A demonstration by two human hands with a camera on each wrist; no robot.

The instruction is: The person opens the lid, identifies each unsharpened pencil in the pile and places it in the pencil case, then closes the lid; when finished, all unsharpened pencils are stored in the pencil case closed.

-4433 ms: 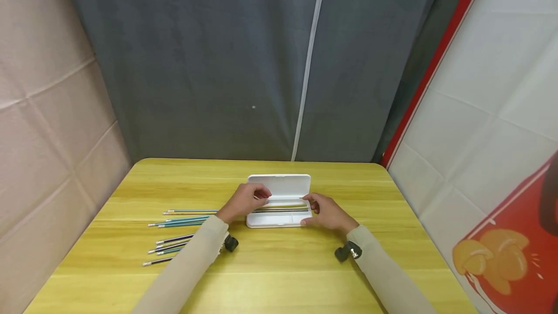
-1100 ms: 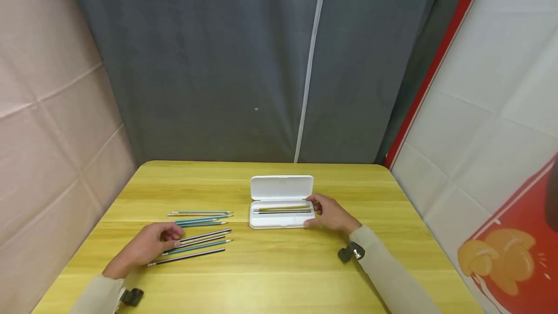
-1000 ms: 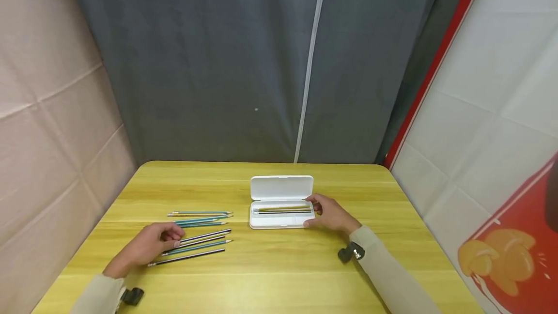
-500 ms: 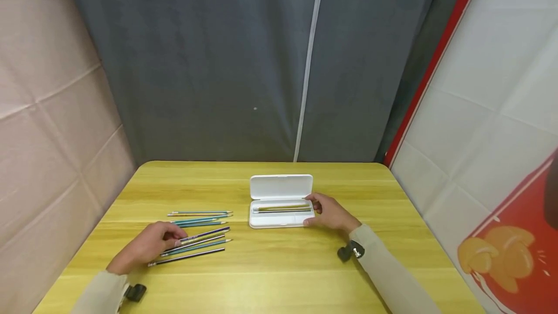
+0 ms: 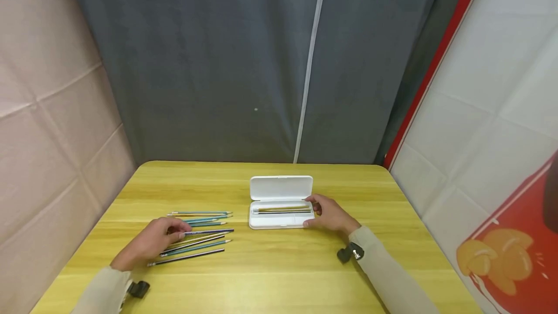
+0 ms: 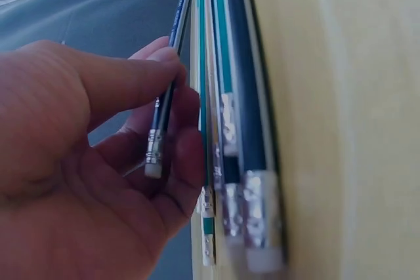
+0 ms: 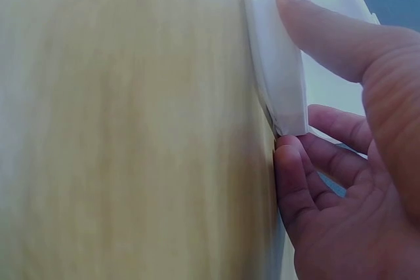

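Left hand [image 5: 150,241]: rests near the table's left edge, towards the near side; thumb and fingers [image 6: 141,80] pinch the dark blue pencil close to its eraser end.
Dark blue pencil [image 5: 209,231]: eraser end lies inside the pinch; the shaft runs out of the grip to the right, towards the pencil case, with the point stopping short of it. In the left wrist view [image 6: 167,96] the eraser end sits lifted off the other pencils.
Left hand pose: palm down, forearm in a beige sleeve [image 5: 98,292] entering from the table's near left corner, fingers curled round the pencil.
Loose pencils [image 5: 192,247]: three lie on the table just beside the held pencil, on its near side, roughly parallel to it. A second group of teal pencils [image 5: 200,217] lies towards the far side of the hand.
Right hand [image 5: 329,214]: grips the right end of the pencil case; thumb [image 7: 321,21] on the near wall, fingers curled round the end wall.
Pencil case [image 5: 281,205]: white, lid open and standing at the far side, placed at the middle of the table [image 5: 279,265]; pencils lie lengthwise in its tray.
Right hand pose: forearm enters from the near right; wrist low on the table.
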